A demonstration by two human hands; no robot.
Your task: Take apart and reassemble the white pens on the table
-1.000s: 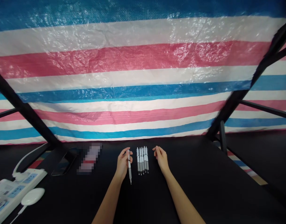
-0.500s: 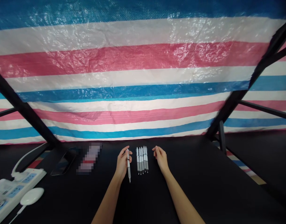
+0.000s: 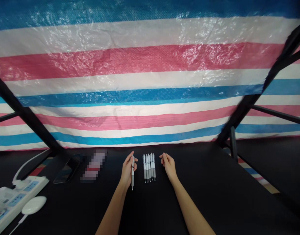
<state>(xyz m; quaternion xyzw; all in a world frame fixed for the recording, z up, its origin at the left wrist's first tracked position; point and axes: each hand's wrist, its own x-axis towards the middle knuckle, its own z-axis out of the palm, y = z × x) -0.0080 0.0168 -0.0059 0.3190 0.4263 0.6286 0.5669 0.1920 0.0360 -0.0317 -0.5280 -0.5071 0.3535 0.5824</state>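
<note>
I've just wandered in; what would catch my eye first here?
Probably the striped sheet filling the upper view, in red, white and blue. Below it, a row of pens lies on the black table between the left hand, holding another pen, and the right hand.

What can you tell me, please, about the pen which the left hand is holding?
The pen is slim and straight, with a white upper barrel, a grey lower part and a narrow tip; it looks like plastic. The left hand holds it by the white part, its tip pointing back towards the person. It is apart from the row of similar pens, to their left. Whether it touches the table cannot be told.
</note>
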